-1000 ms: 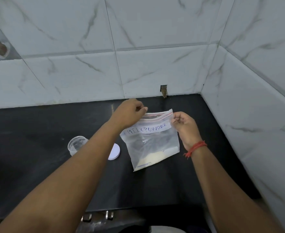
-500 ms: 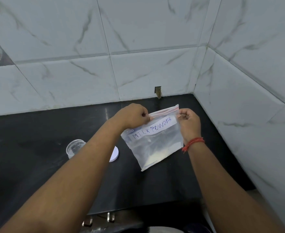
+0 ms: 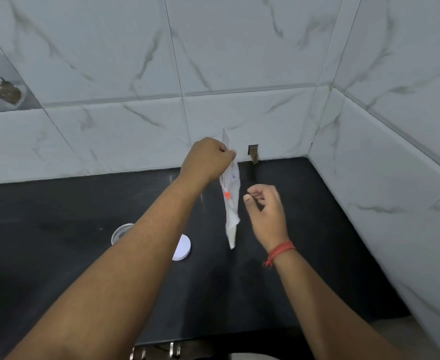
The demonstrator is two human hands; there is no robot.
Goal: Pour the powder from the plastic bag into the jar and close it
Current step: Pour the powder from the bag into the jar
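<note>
The left hand pinches the bag near its top, dangling it edge-on above the tabletop (limp, light, powder sagging low), while the right hand hovers beside it, loosely curled, empty.

Person: two bare forearms, no sleeves visible.
Right wrist carries a red thread band, knotted, with loose ends hanging.

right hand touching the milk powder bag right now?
Apart. The head view shows dark countertop between the right hand and the milk powder bag, which only the left hand pinches.
</note>
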